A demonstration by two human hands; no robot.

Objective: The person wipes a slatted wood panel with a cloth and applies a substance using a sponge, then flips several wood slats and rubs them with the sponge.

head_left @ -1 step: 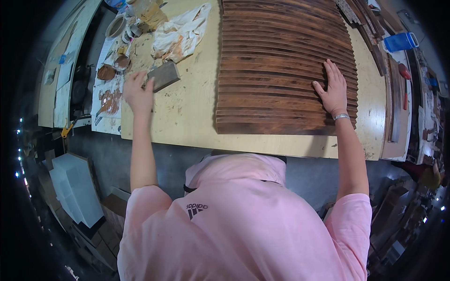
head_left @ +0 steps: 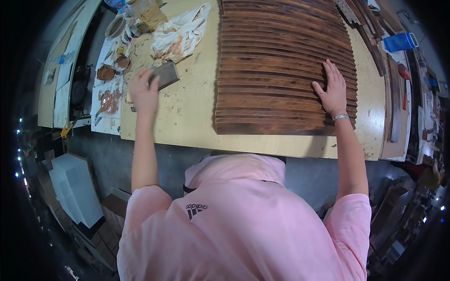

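Observation:
My left hand (head_left: 144, 91) is over the left side of the table, its fingers bent and its thumb apart from them. It is right beside a grey rectangular block (head_left: 168, 75) and overlaps the block's near left corner. Motion blurs the fingertips a little, and what lies under the palm is hidden. A small dark bit shows at the hand's lower edge. Flat on a dark brown ribbed wooden panel (head_left: 276, 89) rests my right hand (head_left: 333, 91), fingers stretched out, near the panel's right side. A metal band circles the right wrist.
A stained white cloth (head_left: 180, 35) lies behind the block. To the left are an open tub of brown paste (head_left: 106, 72), brown-smeared paper (head_left: 110, 100) and a cloudy plastic container (head_left: 145, 13). Dark wood strips (head_left: 370, 40), a blue container (head_left: 400, 42) and a red-handled tool (head_left: 404, 72) lie at right.
My left hand has shifted slightly to the right, toward the grey block, and its thumb and fingers look closer together. My right hand has stayed on the panel.

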